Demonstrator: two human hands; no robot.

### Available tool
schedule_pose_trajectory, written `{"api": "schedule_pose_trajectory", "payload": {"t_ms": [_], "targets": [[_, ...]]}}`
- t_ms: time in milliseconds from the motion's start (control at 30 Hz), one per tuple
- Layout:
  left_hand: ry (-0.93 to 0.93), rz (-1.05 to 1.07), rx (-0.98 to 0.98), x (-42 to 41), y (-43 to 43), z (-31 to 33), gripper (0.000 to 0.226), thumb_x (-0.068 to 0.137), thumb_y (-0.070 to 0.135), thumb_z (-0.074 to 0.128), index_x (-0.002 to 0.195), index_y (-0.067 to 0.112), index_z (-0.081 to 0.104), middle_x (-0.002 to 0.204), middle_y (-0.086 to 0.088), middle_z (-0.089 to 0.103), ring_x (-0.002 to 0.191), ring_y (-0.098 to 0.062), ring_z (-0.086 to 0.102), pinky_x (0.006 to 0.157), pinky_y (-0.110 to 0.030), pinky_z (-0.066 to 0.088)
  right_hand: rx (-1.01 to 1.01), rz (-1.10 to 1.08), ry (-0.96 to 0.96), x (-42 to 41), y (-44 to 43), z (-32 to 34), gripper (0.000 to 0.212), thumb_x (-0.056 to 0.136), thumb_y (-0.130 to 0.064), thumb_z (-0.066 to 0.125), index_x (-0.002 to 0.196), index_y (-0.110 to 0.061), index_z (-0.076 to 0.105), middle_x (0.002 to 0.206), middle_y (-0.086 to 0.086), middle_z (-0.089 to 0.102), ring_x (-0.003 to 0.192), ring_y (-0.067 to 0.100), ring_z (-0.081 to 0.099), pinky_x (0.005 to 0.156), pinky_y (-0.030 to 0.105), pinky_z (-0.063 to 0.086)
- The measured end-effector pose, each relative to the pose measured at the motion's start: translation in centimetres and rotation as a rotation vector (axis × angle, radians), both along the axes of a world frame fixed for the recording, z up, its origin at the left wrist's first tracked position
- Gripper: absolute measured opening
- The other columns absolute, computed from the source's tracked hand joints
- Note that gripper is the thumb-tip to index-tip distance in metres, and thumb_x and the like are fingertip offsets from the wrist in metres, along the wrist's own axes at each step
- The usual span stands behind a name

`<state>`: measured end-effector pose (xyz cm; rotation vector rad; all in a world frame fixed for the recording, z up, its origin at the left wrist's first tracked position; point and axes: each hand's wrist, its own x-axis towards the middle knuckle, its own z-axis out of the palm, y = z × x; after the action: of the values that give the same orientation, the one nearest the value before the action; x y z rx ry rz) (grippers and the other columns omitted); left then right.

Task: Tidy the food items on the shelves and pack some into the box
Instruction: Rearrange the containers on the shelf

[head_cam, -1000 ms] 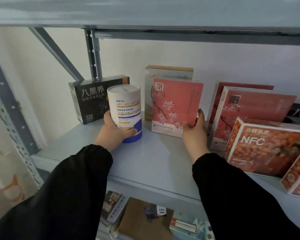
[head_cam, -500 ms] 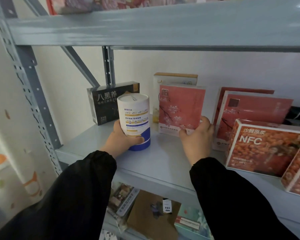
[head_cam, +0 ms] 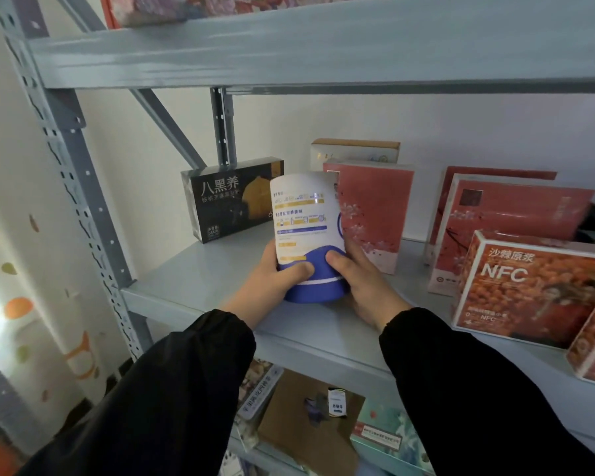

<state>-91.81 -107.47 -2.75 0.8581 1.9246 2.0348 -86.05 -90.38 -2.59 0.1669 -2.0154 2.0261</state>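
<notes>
on grey steel shelf (head_cam: 193, 280) — both hands, left hand (head_cam: 275, 286) and right hand (head_cam: 364, 286), clasp canister (head_cam: 306, 231).

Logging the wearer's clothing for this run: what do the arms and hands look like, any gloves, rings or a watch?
Both arms wear long, loose black sleeves of a smooth, slightly shiny fabric, gathered into snug cuffs at the wrists. The left hand and right hand are bare: no gloves. No rings, watch or bracelet show on the visible parts. The sleeves carry no logo, stripe or other marking in this view.
</notes>
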Motion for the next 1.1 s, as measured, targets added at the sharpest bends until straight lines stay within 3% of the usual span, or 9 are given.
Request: {"api": "schedule_pose_trajectory", "payload": {"t_ms": [133,300,400,500,667,767,833,1000,1100], "targets": [[-0.043,-0.055,0.116,0.2,1.1,-0.8,0.079,0.074,0.043,0.082,0.144,0.028,0.05,0.137,0.0,0.068,0.126,-0.025,0.065,0.107,-0.046,0.052,-0.077,0.028,0.025,0.0,0.2,-0.3,0.077,0.084,-0.037,0.07,0.155,-0.026,0.043,0.146,0.003,0.062,0.136,0.027,0.058,0.119,0.054,0.04],[-0.075,-0.077,0.171,-0.2,1.0,-1.1,0.1,0.069,0.057,0.09,0.151,0.022,0.045,0.143,-0.006,0.064,0.132,-0.029,0.06,0.11,-0.046,0.049,-0.077,0.009,0.012,-0.4,0.3,-0.4,0.075,0.075,-0.04,0.077,0.144,-0.03,0.05,0.136,-0.003,0.069,0.127,0.019,0.065,0.106,0.036,0.052],[-0.064,-0.104,0.179,-0.2,1.0,-1.3,0.087,0.082,0.052,0.082,0.153,0.021,0.045,0.147,-0.008,0.06,0.137,-0.033,0.055,0.115,-0.054,0.044,-0.106,0.01,0.022,-0.5,0.4,-0.6,0.067,0.08,-0.033,0.077,0.142,-0.027,0.053,0.132,-0.004,0.072,0.123,0.017,0.067,0.096,0.028,0.055],[-0.111,-0.089,0.212,-0.5,1.0,-1.5,0.059,0.098,0.04,0.062,0.153,0.025,0.047,0.149,-0.007,0.06,0.14,-0.032,0.053,0.115,-0.062,0.041,-0.133,-0.015,0.028,-0.6,0.5,-0.7,0.061,0.086,-0.023,0.068,0.145,-0.024,0.052,0.133,-0.002,0.071,0.123,0.019,0.067,0.099,0.033,0.055],[-0.134,-0.116,0.239,0.0,1.1,-1.2,0.047,0.098,0.032,0.056,0.145,0.03,0.053,0.14,-0.002,0.067,0.128,-0.023,0.063,0.1,-0.049,0.056,-0.138,-0.001,0.015,-0.5,0.7,-0.8,0.061,0.085,-0.023,0.067,0.144,-0.024,0.052,0.132,-0.002,0.072,0.121,0.019,0.069,0.101,0.036,0.056],[-0.158,-0.113,0.255,0.0,0.9,-1.3,0.048,0.095,0.034,0.061,0.143,0.027,0.056,0.138,-0.004,0.068,0.125,-0.023,0.065,0.096,-0.05,0.057,-0.132,0.012,0.024,-0.5,0.8,-0.8,0.061,0.084,-0.021,0.066,0.144,-0.024,0.051,0.13,-0.002,0.073,0.12,0.019,0.069,0.096,0.031,0.056],[-0.177,-0.112,0.243,-0.1,0.9,-1.3,0.054,0.09,0.039,0.069,0.14,0.025,0.058,0.137,-0.005,0.069,0.125,-0.026,0.065,0.095,-0.05,0.056,-0.125,0.045,0.02,-0.5,0.8,-0.9,0.065,0.085,-0.019,0.064,0.148,-0.02,0.048,0.133,0.002,0.071,0.123,0.022,0.067,0.098,0.033,0.056],[-0.198,-0.151,0.222,-0.4,0.9,-1.7,0.099,0.064,0.062,0.09,0.145,0.019,0.054,0.14,-0.009,0.066,0.129,-0.032,0.063,0.105,-0.05,0.053,-0.133,0.102,0.006,-0.3,1.0,-1.0,0.072,0.079,-0.023,0.073,0.147,-0.021,0.049,0.138,0.006,0.068,0.128,0.026,0.064,0.102,0.037,0.053],[-0.21,-0.183,0.239,-0.5,0.8,-1.5,0.096,0.061,0.062,0.091,0.14,0.02,0.058,0.138,-0.011,0.068,0.124,-0.03,0.066,0.103,-0.045,0.056,-0.103,0.096,0.006,-0.3,0.7,-0.9,0.065,0.08,-0.023,0.074,0.142,-0.024,0.054,0.135,0.004,0.07,0.126,0.026,0.065,0.101,0.037,0.054]]}}
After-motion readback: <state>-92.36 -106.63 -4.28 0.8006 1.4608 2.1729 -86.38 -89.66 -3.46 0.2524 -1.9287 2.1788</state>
